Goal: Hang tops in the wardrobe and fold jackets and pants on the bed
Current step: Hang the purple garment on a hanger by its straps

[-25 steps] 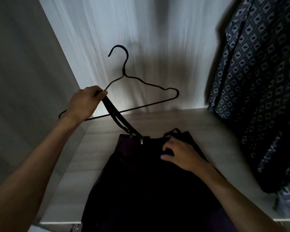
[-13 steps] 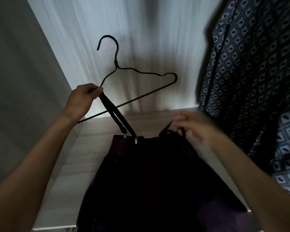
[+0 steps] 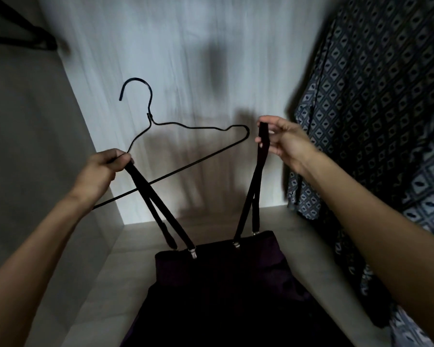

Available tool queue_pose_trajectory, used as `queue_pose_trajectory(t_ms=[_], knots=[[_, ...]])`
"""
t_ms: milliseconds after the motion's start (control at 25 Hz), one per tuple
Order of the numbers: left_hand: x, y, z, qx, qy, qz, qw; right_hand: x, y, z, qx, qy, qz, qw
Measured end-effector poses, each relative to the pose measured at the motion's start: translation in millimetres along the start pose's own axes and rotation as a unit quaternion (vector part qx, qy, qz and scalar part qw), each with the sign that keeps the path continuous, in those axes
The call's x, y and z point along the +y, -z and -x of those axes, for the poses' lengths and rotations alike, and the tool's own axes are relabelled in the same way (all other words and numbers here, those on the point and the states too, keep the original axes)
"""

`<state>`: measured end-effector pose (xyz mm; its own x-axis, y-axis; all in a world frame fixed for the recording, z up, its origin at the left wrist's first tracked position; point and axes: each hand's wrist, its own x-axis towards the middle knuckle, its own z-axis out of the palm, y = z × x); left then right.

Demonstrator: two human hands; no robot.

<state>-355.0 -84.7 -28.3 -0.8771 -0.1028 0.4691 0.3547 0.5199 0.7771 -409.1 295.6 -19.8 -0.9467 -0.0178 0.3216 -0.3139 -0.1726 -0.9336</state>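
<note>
Step in hand, as judged: fitting the second strap onto the hanger [image 3: 186,166] so the top can go on a rail.

Recommended method: the right strap [image 3: 257,176] should be carried over the hanger's right shoulder end and seated in the dip of the upper wire. The loop should stay untwisted. The hanger should be held level, since its right end currently sits higher than its left. Both straps should carry equal tension before the garment is lifted. Risk noted: thin straps may slide off a bare wire shoulder if the hanger tilts.

Hands:
- The left hand [image 3: 103,171] has its fingers curled tight round the hanger's left shoulder, with the left strap [image 3: 140,182] clamped against the wire.
- The right hand [image 3: 286,141] pinches the top of the right strap loop between thumb and fingertips. The remaining fingers are loosely bent. The loop hangs just beside the hanger's right end, not touching it.

Location: the dark camisole top [image 3: 223,284] lies on the wardrobe shelf [image 3: 90,296], its body running toward the shelf's front edge and both straps drawn up taut. A patterned garment [image 3: 373,121] hangs at the right side.
</note>
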Motion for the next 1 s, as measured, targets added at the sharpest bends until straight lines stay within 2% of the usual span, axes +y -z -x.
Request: queue_pose_trajectory(t_ms=[120, 400, 480, 600, 640, 720, 880, 960, 1000], knots=[[8.7, 4.3, -4.0, -0.014, -0.024, -0.004, 1.0, -4.0, -3.8, -1.7, -0.042, 0.025, 0.017, 0.999], [25.6, 15.0, -17.8, -0.063, -0.057, -0.039, 0.996, -29.5, -18.7, 3.8, -0.098, 0.113, 0.184, 0.971], [29.8, 20.9, -18.6, -0.07, -0.074, -0.057, 0.993, -33.2, -18.6, 0.7, -0.065, 0.126, 0.188, 0.972], [33.4, 31.2, -20.2, -0.057, -0.08, -0.071, 0.993, -33.6, 1.4, -7.5, 0.066, 0.134, 0.162, 0.976], [32.3, 35.3, -20.9, -0.051, -0.075, -0.069, 0.993, -32.7, 8.3, -8.0, 0.08, 0.13, 0.167, 0.974], [32.2, 40.4, -21.8, -0.056, -0.073, -0.072, 0.993, -33.8, 12.2, -2.1, 0.039, 0.107, 0.174, 0.978], [43.3, 34.7, -22.3, -0.086, -0.083, -0.063, 0.991, -45.5, -8.6, 7.4, -0.115, 0.072, 0.23, 0.964], [47.8, 32.2, -24.2, -0.089, -0.086, -0.06, 0.99, -52.3, -16.6, 6.2, -0.182, 0.053, 0.276, 0.942], [49.2, 31.6, -25.0, -0.092, -0.087, -0.056, 0.99, -55.4, -19.8, 5.5, -0.2, 0.054, 0.339, 0.918]])
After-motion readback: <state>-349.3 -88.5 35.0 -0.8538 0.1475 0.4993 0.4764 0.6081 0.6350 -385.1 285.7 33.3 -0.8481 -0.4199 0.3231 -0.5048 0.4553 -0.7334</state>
